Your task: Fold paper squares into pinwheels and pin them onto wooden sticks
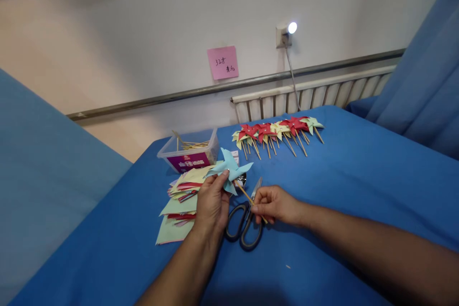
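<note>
Bare forearms point(184, 267) extend, left hand point(211, 203) pinching a star-shaped pale-blue paper pinwheel point(235, 168), right hand point(271, 204) gripping its wooden stick point(244, 193), slanted toward five o'clock.

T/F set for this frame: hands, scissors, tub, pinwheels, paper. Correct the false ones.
1. The left hand holds a blue pinwheel at its head, and the right hand pinches its stick. True.
2. The tub has thin sticks in it. True.
3. The tub is covered by a lid. False: its top is open.
4. The scissors lie on the blue cloth. True.
5. The right hand is empty. False: it has the stick.
6. All other pinwheels are red. False: the row mixes red, pale yellow and pale green.
</note>
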Available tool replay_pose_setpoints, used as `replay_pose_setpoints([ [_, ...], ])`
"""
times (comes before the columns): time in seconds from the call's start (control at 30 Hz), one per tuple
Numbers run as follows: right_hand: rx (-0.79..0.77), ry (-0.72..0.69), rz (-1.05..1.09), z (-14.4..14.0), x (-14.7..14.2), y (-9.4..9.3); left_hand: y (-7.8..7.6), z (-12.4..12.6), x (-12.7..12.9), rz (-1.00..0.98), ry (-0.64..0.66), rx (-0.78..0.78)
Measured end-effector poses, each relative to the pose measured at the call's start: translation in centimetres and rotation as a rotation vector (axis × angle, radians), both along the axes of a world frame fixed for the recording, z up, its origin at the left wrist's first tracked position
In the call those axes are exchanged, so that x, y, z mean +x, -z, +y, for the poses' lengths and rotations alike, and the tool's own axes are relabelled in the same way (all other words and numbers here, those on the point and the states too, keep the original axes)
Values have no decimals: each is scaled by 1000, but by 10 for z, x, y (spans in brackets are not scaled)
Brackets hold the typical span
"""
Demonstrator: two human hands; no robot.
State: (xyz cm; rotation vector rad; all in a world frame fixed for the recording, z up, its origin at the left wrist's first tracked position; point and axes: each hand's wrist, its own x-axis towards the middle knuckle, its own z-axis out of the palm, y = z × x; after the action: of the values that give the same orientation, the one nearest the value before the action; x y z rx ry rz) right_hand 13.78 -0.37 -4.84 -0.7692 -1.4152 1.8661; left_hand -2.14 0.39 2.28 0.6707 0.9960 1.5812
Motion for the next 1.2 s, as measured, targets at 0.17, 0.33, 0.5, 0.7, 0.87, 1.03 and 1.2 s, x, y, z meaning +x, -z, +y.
replay_pose_setpoints([
  [0.17, 10, 14, -37, 0, -3, 3, 0, 0, -1, 18, -12, -13],
  [0.33, 5, 37, -56, 1, -5, 4, 1, -1, 0, 8, -2, -5],
  [0.5, 0, 32, -59, 1, -4, 0, 1, -1, -1, -42, 51, 16],
  [0.7, 1, 27, -55, 2, -3, -1, 1, -1, -1, -44, 93, -25],
  [0.87, 13, 25, -50, 2, -3, 1, 4, -2, 0, -43, 135, 9],
  [1.03, 23, -6, -72, 2, -2, 1, 3, -1, 0, -12, 51, 36],
  [1.2, 28, -14, -81, 1, -2, 1, 3, -1, 0, 7, 28, 12],
])
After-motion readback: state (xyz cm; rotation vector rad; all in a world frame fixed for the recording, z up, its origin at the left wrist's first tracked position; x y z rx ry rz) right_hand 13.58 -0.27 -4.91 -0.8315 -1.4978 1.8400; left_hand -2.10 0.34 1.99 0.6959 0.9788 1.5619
